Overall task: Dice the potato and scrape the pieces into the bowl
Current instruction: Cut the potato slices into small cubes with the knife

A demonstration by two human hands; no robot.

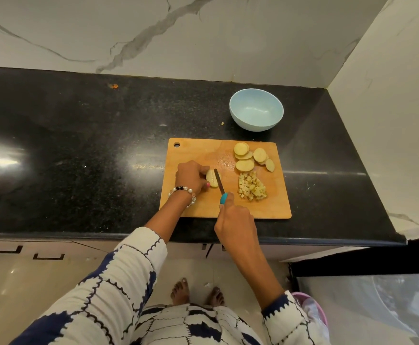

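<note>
The left hand (191, 176) reached in from the lower left, wrist bent, fingers curled over a potato slice (212, 178) and pinning it flat on the board (198, 153). A bead bracelet (183, 191) circled that wrist. The right hand (235, 220) came up from below, forearm nearly straight, fist wrapped round the blue handle of the knife (220, 185). Its blade angled up and left, lying on the slice just beside the left fingertips. The two hands were close but apart, the slice and the blade between them.

The slice already bore cut lines along its length. To its right on the board lay a heap of dice (252, 186), and beyond that several uncut slices (250, 156), overlapping, near the far right corner. The bowl (256, 109), pale blue, stood on the dark counter (79, 145) just past the board's far edge, with no potato visible inside.
</note>
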